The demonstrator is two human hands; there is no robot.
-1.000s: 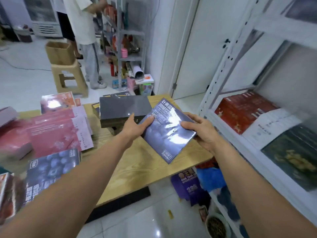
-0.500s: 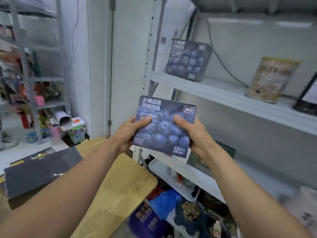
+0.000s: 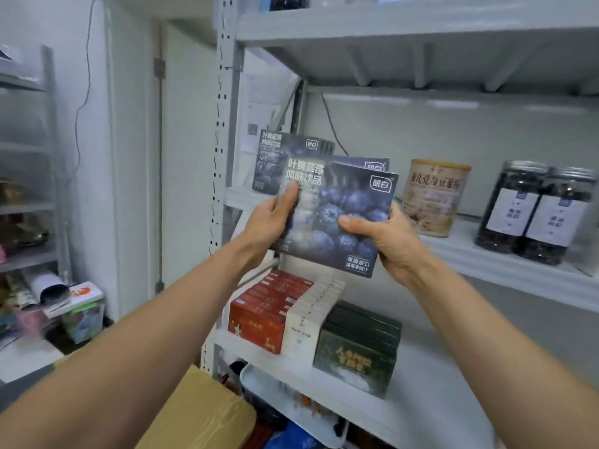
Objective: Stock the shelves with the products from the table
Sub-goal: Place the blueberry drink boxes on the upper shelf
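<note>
I hold flat dark-blue blueberry boxes [image 3: 343, 205] upright in front of the middle shelf [image 3: 505, 267]; a second box edge shows just behind the front one. My left hand [image 3: 272, 218] grips the left edge, thumb on the front. My right hand [image 3: 385, 241] grips the lower right edge. Behind them, matching blueberry boxes [image 3: 275, 157] stand at the left end of that shelf.
A beige tin [image 3: 434, 196] and two dark jars [image 3: 534, 212] stand on the middle shelf to the right. Below are red boxes [image 3: 265, 306], white boxes [image 3: 308, 315] and green boxes [image 3: 359, 348]. The wooden table corner [image 3: 201, 419] lies bottom left. A grey rack [image 3: 29, 189] stands far left.
I turned from the table to the shelves and raised the blueberry boxes with both hands, from table height up to the middle shelf, close to the matching boxes there.
</note>
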